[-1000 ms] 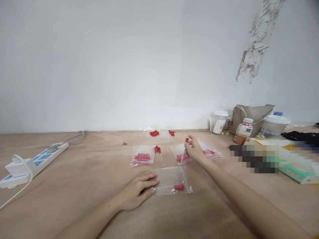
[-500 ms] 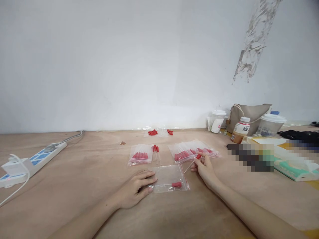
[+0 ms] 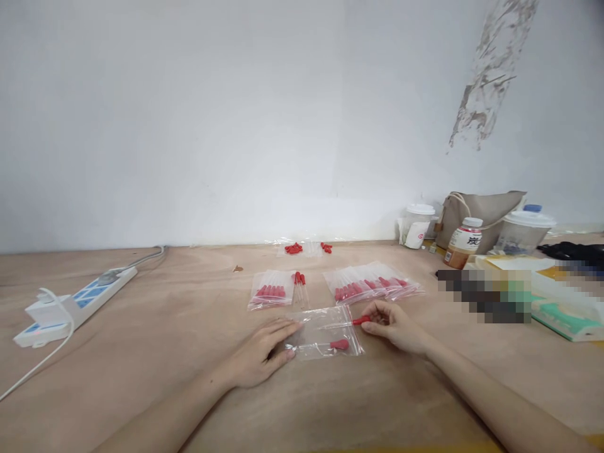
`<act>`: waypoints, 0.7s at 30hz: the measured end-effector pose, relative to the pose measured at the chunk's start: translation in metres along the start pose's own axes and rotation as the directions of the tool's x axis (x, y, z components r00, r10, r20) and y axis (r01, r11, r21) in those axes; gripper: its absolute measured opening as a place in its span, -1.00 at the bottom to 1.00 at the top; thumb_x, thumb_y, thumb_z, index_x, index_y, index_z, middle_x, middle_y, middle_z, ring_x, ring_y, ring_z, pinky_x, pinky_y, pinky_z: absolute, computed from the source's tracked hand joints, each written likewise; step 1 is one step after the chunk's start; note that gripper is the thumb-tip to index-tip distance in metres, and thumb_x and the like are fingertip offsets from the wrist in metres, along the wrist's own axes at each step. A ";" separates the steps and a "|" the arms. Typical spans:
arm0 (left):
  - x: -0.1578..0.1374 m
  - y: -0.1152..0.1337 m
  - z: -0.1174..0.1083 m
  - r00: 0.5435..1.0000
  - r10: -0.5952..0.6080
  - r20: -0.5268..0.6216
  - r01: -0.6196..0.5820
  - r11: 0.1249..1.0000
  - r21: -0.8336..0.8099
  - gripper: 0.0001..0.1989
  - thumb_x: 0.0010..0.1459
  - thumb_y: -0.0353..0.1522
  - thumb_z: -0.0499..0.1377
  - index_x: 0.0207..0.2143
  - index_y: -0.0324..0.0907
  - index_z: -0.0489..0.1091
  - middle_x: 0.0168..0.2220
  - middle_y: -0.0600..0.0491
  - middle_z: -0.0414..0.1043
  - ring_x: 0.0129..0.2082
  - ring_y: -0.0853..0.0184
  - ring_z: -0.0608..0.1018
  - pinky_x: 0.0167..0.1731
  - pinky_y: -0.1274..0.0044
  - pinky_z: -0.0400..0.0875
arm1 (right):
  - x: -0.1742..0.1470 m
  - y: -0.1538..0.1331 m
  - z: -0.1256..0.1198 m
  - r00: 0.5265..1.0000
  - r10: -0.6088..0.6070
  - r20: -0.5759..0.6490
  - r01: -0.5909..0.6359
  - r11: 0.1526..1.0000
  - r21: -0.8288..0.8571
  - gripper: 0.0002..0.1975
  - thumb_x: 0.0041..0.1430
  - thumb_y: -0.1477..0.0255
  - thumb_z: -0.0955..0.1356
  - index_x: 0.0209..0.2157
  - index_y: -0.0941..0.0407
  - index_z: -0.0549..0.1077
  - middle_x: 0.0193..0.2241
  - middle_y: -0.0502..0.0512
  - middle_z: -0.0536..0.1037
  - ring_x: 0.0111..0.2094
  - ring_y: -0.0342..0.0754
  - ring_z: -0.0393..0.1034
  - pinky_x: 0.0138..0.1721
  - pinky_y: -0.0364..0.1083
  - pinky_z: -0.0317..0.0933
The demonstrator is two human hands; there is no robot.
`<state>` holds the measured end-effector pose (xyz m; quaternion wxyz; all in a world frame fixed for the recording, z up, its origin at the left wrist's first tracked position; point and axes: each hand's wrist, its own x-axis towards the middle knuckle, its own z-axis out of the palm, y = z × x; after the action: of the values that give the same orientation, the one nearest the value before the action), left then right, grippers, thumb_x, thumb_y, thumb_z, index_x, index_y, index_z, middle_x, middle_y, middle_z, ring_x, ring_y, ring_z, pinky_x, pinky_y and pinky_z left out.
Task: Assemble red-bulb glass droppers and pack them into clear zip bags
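A clear zip bag (image 3: 315, 334) lies flat before me with its mouth to the right. Inside it is one glass dropper (image 3: 340, 345) with a red rubber bulb. My left hand (image 3: 264, 351) rests on the bag's left end, fingers stretched and thumb apart. At the mouth, my right hand (image 3: 389, 326) pinches a second dropper (image 3: 361, 319) by its red bulb; its glass tube is in the bag and the bulb is outside. Beyond the bag lie a few loose droppers (image 3: 301, 286), between a left stack of filled bags (image 3: 271, 299) and a wider right stack (image 3: 368, 283).
Red bulbs (image 3: 293, 249) in clear plastic lie by the wall. A power strip (image 3: 89, 296) with a white cable is on the left. To the right stand a lidded cup (image 3: 418, 228), a bottle (image 3: 465, 244), a grey bag (image 3: 493, 211) and a green-and-white packet (image 3: 566, 314).
My right hand has brought the dropper down and level, and its tube has gone into the bag's mouth. My left hand stays on the bag. The view has shifted slightly.
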<state>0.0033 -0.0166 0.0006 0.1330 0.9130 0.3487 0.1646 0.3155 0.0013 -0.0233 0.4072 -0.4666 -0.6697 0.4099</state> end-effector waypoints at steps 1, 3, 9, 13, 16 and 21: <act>0.000 0.000 0.000 1.000 0.003 -0.003 -0.003 1.000 -0.001 -0.55 0.19 -0.28 -0.03 0.14 -0.01 0.01 0.11 0.08 0.14 0.09 0.26 0.19 0.05 0.34 0.10 | -0.001 -0.002 -0.001 0.999 -0.039 0.016 0.040 0.995 -0.095 -0.82 -0.16 0.36 0.39 -0.48 0.16 0.37 -0.55 -0.04 0.39 -0.54 -0.19 0.24 -0.49 -0.18 0.13; 0.000 0.001 -0.001 1.000 0.004 -0.003 -0.004 1.000 -0.003 -0.55 0.19 -0.28 -0.02 0.13 -0.01 0.02 0.11 0.08 0.15 0.09 0.26 0.19 0.05 0.34 0.10 | -0.002 -0.007 -0.001 0.996 -0.092 0.022 0.095 0.971 -0.218 -0.85 -0.15 0.38 0.38 -0.47 0.16 0.43 -0.54 -0.02 0.40 -0.52 -0.18 0.23 -0.49 -0.18 0.11; 0.000 0.000 -0.001 1.000 -0.019 0.004 0.019 1.000 0.008 -0.56 0.19 -0.27 -0.03 0.13 0.00 0.03 0.11 0.07 0.14 0.09 0.25 0.18 0.05 0.34 0.11 | -0.001 -0.009 0.020 0.979 -0.198 -0.046 0.174 0.932 -0.319 -0.86 -0.12 0.43 0.37 -0.41 0.13 0.48 -0.48 0.03 0.43 -0.46 -0.14 0.26 -0.44 -0.17 0.13; -0.001 -0.002 0.000 1.000 -0.014 0.002 0.014 1.000 0.014 -0.56 0.18 -0.28 -0.03 0.13 0.00 0.03 0.11 0.07 0.14 0.09 0.25 0.18 0.05 0.33 0.10 | 0.001 -0.007 0.022 0.966 -0.256 0.013 0.244 0.899 -0.364 -0.90 -0.13 0.48 0.36 -0.46 0.12 0.48 -0.53 0.00 0.41 -0.46 -0.14 0.26 -0.42 -0.17 0.13; -0.001 -0.003 0.001 1.000 -0.014 -0.002 0.014 1.000 0.011 -0.56 0.18 -0.27 -0.02 0.12 -0.01 0.04 0.11 0.07 0.15 0.09 0.24 0.18 0.05 0.32 0.10 | 0.002 -0.004 0.016 0.977 -0.210 0.038 0.208 0.896 -0.392 -0.92 -0.14 0.49 0.35 -0.48 0.13 0.46 -0.54 0.00 0.42 -0.48 -0.15 0.26 -0.45 -0.19 0.12; 0.000 -0.004 0.002 1.000 -0.008 -0.012 0.008 1.000 -0.002 -0.56 0.17 -0.28 -0.01 0.12 0.00 0.05 0.10 0.08 0.15 0.09 0.24 0.18 0.06 0.33 0.10 | 0.000 -0.007 0.017 0.977 -0.191 0.099 0.215 0.891 -0.400 -0.92 -0.08 0.47 0.31 -0.50 0.14 0.46 -0.60 -0.02 0.40 -0.55 -0.19 0.22 -0.54 -0.22 0.08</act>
<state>0.0017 -0.0141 -0.0022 0.1323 0.9105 0.3529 0.1699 0.2979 -0.0033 -0.0229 0.3221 -0.4568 -0.7969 0.2292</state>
